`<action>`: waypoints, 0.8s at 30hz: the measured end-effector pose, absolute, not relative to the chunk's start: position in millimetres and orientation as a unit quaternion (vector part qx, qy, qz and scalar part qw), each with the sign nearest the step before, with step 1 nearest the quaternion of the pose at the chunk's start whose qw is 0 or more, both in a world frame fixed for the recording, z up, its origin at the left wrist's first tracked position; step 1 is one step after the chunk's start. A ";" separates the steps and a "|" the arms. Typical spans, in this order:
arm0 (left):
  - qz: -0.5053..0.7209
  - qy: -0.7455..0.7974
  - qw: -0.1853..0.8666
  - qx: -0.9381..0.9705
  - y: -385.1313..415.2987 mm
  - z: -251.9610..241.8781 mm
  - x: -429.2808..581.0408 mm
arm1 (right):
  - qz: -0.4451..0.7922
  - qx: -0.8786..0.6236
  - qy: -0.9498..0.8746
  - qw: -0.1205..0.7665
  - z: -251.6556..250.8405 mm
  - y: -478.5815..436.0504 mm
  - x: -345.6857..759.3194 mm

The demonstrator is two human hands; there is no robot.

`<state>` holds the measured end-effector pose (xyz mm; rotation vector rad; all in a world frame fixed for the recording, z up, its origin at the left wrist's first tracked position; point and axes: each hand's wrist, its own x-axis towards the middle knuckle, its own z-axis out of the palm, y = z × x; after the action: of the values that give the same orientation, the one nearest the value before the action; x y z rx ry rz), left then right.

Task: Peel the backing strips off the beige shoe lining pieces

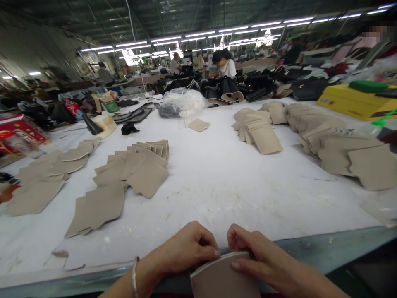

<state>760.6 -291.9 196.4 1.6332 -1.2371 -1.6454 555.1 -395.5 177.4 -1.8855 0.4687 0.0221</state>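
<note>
Both my hands grip a stack of beige cut pieces [223, 277] at the table's near edge. My left hand [186, 248] is curled, with its thumb pressed on the stack's top edge. My right hand [257, 252] pinches the same stack from the right, fingers bent over it. The stack's lower part runs out of view at the bottom. On the white table [217, 182] lie fanned rows of the same beige pieces: one row [124, 178] at the left centre, another [40, 178] at the far left.
More beige pieces lie at the right [341, 140] and centre right [257, 128], with a single piece [199, 124] further back. A yellow box [350, 101] stands far right, a clear plastic bag [181, 103] at the back. Other people work at distant tables.
</note>
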 end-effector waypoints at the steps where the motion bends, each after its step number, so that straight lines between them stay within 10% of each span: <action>1: -0.605 -0.459 0.244 0.603 -291.9 196.9 759.4 | 0.010 -0.803 0.198 0.563 176.3 -394.0 553.2; 6: -0.606 -0.474 0.218 0.601 -291.5 190.8 752.1 | 0.032 -0.825 0.191 0.530 174.7 -385.1 548.9; 13: -0.665 -0.340 0.298 0.594 -290.4 173.8 741.6 | -0.093 -0.956 0.150 0.233 171.1 -368.2 545.1; 24: -0.662 -0.343 0.307 0.592 -285.6 167.6 738.9 | -0.201 -0.947 0.090 0.233 156.0 -359.4 547.2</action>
<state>738.9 -285.6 167.6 1.5651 -0.9065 -1.7497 547.2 -359.4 156.0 -2.6021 0.2459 -0.5517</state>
